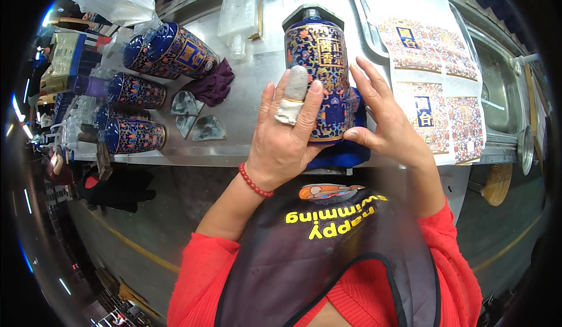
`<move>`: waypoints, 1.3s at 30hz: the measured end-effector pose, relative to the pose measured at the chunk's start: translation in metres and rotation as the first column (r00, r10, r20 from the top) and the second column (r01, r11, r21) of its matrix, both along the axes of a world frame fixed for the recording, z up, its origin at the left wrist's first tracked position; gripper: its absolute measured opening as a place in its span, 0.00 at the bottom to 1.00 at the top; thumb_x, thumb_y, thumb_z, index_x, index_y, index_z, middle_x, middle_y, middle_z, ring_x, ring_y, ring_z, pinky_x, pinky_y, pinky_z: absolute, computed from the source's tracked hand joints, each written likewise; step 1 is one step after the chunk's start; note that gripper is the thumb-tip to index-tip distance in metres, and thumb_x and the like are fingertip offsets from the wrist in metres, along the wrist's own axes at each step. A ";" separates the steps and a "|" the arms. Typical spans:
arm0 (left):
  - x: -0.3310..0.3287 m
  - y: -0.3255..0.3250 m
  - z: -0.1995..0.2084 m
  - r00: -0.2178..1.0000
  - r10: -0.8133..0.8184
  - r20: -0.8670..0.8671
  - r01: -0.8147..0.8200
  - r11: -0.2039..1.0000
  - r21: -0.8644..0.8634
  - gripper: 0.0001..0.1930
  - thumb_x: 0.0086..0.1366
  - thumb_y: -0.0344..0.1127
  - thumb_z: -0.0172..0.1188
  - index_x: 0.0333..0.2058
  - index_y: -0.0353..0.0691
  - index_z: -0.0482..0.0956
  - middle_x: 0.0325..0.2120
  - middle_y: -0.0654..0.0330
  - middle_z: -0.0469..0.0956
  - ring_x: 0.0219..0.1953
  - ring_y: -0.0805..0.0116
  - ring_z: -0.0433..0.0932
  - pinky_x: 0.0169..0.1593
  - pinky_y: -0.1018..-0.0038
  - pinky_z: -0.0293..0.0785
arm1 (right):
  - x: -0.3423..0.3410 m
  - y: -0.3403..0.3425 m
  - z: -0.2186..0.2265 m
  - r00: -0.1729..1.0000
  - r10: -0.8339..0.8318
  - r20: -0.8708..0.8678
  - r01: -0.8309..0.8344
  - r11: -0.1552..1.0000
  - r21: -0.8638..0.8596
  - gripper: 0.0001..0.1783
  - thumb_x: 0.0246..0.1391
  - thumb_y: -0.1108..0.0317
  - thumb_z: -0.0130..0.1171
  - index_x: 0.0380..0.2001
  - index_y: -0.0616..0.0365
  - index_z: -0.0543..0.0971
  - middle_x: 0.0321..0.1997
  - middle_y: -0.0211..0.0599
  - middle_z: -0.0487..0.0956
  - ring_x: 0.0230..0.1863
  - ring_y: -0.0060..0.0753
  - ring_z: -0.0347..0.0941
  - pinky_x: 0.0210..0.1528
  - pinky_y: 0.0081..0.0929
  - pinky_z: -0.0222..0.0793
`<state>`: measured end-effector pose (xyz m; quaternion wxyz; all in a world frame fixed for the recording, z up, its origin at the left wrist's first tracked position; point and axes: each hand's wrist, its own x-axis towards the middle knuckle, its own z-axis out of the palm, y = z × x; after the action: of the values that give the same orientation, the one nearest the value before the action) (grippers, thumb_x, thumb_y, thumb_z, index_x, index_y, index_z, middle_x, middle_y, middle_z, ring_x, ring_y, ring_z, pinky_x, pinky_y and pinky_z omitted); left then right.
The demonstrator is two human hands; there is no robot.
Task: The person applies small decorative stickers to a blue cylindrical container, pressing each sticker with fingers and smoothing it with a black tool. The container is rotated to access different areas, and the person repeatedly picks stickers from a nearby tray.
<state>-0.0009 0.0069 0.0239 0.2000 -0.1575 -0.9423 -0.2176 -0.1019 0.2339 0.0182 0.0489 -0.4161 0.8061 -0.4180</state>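
Note:
A dark blue bottle (329,87) with a colourful floral pattern lies in front of me, its neck pointing away. Flat along its left side rests my left hand (280,143), fingers stretched out. One of its fingers wears a whitish finger cover (297,93). My right hand (391,125) is at the bottle's right side with fingers spread, the thumb by its lower end. Behind the bottle's neck is a dark angular support (289,21). Blue cloth (339,155) shows under the bottle's near end. The undersides of both hands are hidden.
Printed label sheets (436,72) lie on the right of the metal table, near a sink (500,102). Leftward are several patterned bottles (136,137), a purple cloth (215,83), dark curved pieces (209,128) and a clear bottle (241,14). A metal tray edge (366,20) stands beyond my right hand.

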 end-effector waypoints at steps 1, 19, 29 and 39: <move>0.000 -0.003 -0.002 1.000 -0.017 0.014 0.016 0.999 0.038 0.48 0.56 0.46 0.73 0.73 0.43 0.61 0.69 0.43 0.64 0.71 0.37 0.61 0.73 0.45 0.49 | 0.003 0.000 0.002 1.000 -0.006 0.000 0.006 1.000 0.003 0.53 0.54 0.45 0.70 0.75 0.56 0.59 0.80 0.57 0.51 0.75 0.58 0.58 0.72 0.47 0.58; 0.004 -0.001 -0.014 0.995 0.011 -0.101 -0.008 0.999 0.031 0.39 0.61 0.50 0.69 0.70 0.47 0.69 0.68 0.45 0.68 0.71 0.39 0.62 0.74 0.46 0.45 | 0.061 0.008 -0.012 0.973 -0.047 -0.227 0.061 0.997 0.055 0.49 0.38 0.69 0.77 0.68 0.41 0.72 0.76 0.54 0.57 0.68 0.59 0.63 0.66 0.51 0.63; 0.004 -0.002 -0.007 0.996 -0.005 -0.090 0.005 1.000 -0.009 0.40 0.60 0.48 0.70 0.70 0.44 0.68 0.67 0.44 0.68 0.70 0.37 0.63 0.73 0.42 0.46 | 0.063 0.012 -0.010 0.967 -0.047 -0.251 0.055 0.998 0.027 0.45 0.42 0.66 0.76 0.67 0.47 0.72 0.75 0.56 0.59 0.67 0.59 0.63 0.66 0.50 0.64; 0.004 0.000 -0.009 0.995 0.000 -0.097 0.011 0.994 0.113 0.47 0.61 0.51 0.70 0.71 0.33 0.61 0.67 0.41 0.67 0.72 0.33 0.59 0.73 0.40 0.44 | 0.031 -0.007 0.013 0.982 -0.127 -0.143 0.124 0.992 -0.028 0.39 0.55 0.61 0.68 0.70 0.55 0.69 0.75 0.61 0.58 0.65 0.63 0.65 0.66 0.51 0.64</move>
<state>0.0033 0.0069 0.0150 0.2532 -0.1590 -0.9171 -0.2636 -0.0707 0.2267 0.0309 -0.0402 -0.3940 0.8281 -0.3967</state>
